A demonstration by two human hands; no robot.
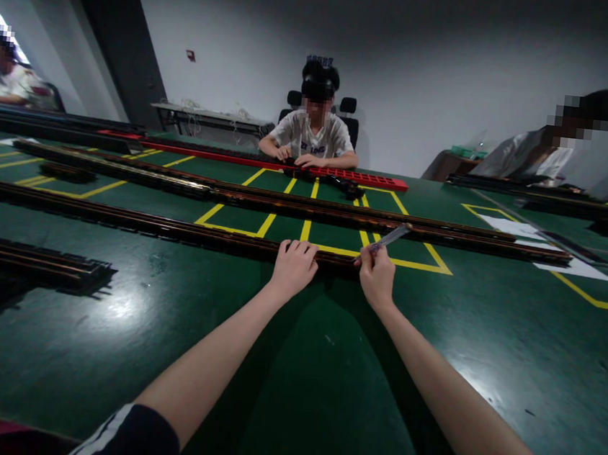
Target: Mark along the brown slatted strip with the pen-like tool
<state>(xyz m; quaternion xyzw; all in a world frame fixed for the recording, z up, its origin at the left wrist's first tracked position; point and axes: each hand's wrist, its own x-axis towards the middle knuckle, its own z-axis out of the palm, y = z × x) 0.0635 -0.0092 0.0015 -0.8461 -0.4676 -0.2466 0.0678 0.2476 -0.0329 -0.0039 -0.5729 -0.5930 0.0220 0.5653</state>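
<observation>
A long dark strip (216,240) with brownish edges lies crosswise on the table in front of me. My left hand (294,264) curls its fingers over this strip near its right end, pressing it down. In my right hand (378,274) is a slim, pale, pen-like tool (391,237), pinched between thumb and fingers. It slants up to the right, with its lower end at the strip's right end. What kind of tool it is, I cannot make out.
Other dark strips (338,208) lie farther back, and a stack (33,264) sits at left. Yellow tape lines mark the green table (159,364). Across it, a person (314,131) handles dark parts by a red rack (379,180). White papers (572,263) lie at right; more people sit at both sides.
</observation>
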